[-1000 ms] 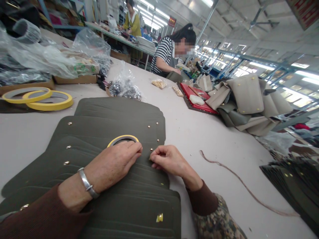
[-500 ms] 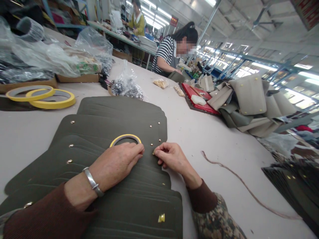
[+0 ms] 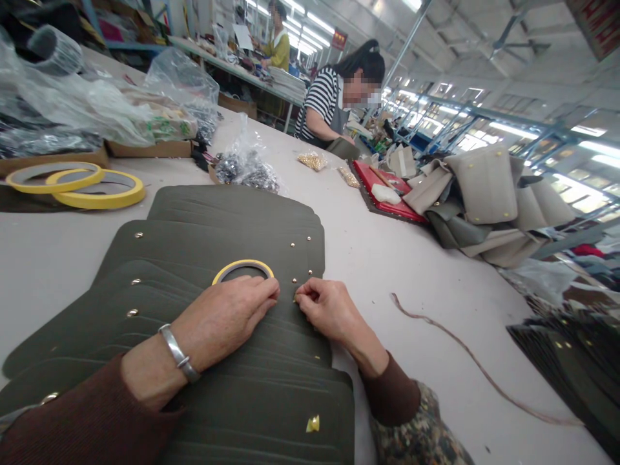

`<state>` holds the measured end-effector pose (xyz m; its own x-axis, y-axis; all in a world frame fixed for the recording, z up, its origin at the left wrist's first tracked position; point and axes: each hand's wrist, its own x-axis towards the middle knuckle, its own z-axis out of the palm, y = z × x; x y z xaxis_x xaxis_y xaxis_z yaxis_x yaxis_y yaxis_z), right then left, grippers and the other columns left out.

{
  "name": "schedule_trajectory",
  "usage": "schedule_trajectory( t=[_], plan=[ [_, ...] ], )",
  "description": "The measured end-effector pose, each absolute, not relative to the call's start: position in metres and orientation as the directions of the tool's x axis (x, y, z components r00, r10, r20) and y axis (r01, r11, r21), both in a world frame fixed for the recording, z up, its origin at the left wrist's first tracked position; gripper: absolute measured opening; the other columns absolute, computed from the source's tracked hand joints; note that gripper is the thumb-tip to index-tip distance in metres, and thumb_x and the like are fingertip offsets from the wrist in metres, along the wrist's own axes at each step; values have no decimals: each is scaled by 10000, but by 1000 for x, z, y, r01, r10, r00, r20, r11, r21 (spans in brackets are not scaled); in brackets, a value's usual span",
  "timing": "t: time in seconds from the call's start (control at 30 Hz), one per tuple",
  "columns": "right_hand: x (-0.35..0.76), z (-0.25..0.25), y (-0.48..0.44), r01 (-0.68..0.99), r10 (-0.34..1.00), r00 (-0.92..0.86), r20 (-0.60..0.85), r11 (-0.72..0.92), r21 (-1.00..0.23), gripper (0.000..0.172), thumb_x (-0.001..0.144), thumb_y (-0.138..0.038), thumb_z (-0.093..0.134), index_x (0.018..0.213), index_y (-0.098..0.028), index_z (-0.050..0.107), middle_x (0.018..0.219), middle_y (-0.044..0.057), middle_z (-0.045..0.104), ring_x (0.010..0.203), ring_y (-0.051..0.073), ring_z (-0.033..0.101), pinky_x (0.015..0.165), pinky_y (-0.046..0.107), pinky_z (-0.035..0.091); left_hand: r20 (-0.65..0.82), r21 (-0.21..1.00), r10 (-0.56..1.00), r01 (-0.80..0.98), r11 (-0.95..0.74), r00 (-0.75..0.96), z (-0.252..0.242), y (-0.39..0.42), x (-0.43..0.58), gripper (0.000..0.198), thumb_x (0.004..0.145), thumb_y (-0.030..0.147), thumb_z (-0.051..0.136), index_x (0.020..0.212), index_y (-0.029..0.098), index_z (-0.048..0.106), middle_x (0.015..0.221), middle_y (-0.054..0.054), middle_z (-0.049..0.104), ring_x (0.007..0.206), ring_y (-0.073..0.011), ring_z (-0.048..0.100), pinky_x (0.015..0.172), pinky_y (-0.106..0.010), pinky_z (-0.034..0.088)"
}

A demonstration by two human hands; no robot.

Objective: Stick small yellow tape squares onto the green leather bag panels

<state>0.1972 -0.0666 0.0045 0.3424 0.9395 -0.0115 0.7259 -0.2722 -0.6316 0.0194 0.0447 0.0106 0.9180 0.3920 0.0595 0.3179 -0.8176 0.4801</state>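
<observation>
Olive-green leather panels (image 3: 208, 242) lie overlapped in a stack before me, with small round metal studs (image 3: 292, 245) near their edges. My left hand (image 3: 227, 313), a silver bracelet at its wrist, rests over the panels with its fingers curled on a roll of yellow tape (image 3: 247, 263); the near part of the roll is hidden under the hand. Just right of it, my right hand (image 3: 327, 307) pinches a tiny bit of yellow tape (image 3: 295, 298) against the panel's right edge, below the studs. Another yellow tape piece (image 3: 313, 423) sticks to a nearer panel.
Two more tape rolls (image 3: 97, 189) lie at left, before plastic bags (image 3: 92, 110). A bag of metal parts (image 3: 247, 168) stands behind the panels. A cord (image 3: 450, 332) crosses the table at right, near dark panels (image 3: 571, 361). A co-worker (image 3: 324, 97) bends over the far side.
My right hand has shifted slightly left, its fingertips closing in on the panel below the studs. My left hand has barely moved.
</observation>
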Motion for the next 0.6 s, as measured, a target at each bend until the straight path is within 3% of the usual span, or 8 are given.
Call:
schedule_trajectory(
  t=[0.13, 0.23, 0.27, 0.43, 0.6],
  plan=[
    [202, 7, -73, 646, 902, 430, -37, -336, -685, 230, 809, -218, 669, 1036, -191, 643, 554, -46, 619, 505, 132, 578, 532, 232, 412, 65, 480, 392, 316, -819, 917, 9, 45, 19, 217, 973, 302, 367, 936, 234, 569, 940, -30, 658, 888, -201, 619, 776, -327, 455],
    [204, 4, -82, 554, 896, 437, -80, -338, -761, 76, 850, -259, 636, 856, -188, 662, 555, -30, 621, 496, 126, 580, 513, 226, 416, 55, 470, 392, 322, -822, 919, 9, 46, 19, 239, 978, 293, 344, 927, 230, 569, 931, -34, 652, 888, -201, 616, 791, -333, 460],
    [203, 2, -84, 558, 902, 426, -71, -324, -764, 101, 859, -262, 628, 805, -188, 673, 579, -16, 640, 515, 128, 590, 525, 228, 423, 51, 469, 392, 325, -821, 918, 9, 46, 19, 242, 978, 289, 340, 926, 229, 569, 927, -33, 651, 885, -200, 618, 791, -333, 462],
    [191, -3, -87, 764, 911, 395, 120, -253, -594, 130, 874, -250, 634, 798, -207, 730, 779, 34, 737, 685, 160, 647, 671, 261, 455, 45, 476, 391, 325, -817, 919, 10, 45, 18, 215, 968, 285, 366, 919, 232, 569, 902, -24, 661, 855, -194, 637, 761, -317, 466],
    [184, -1, -77, 829, 916, 379, 130, -274, -488, 128, 870, -223, 620, 792, -204, 719, 769, 37, 720, 688, 157, 634, 687, 248, 451, 55, 470, 373, 306, -828, 926, 10, 44, 17, 226, 968, 286, 366, 920, 229, 579, 886, -22, 672, 821, -187, 647, 720, -304, 467]
  ],
)
